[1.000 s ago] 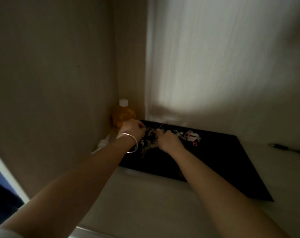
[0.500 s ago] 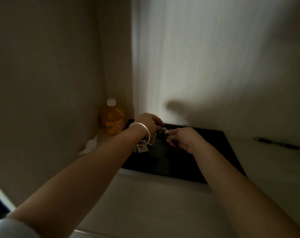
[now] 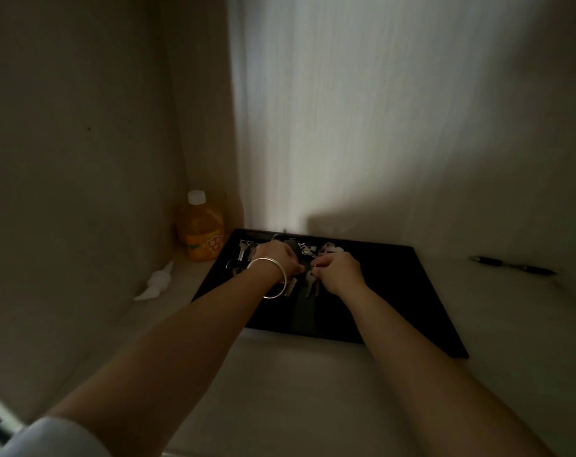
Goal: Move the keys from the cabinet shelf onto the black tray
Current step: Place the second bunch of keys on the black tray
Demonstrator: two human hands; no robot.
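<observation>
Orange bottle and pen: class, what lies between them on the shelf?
The head view shows the black tray with keys and both hands between bottle and pen.

There is a single view, from a wide-angle camera worn on the person's head. It looks forward and down into a dim cabinet, along both bare forearms toward the back corner. The black tray (image 3: 395,291) lies in the middle distance on the shelf (image 3: 313,390), close to the rear wall. Straight edges bow near the borders. No second view shares the scene.
</observation>
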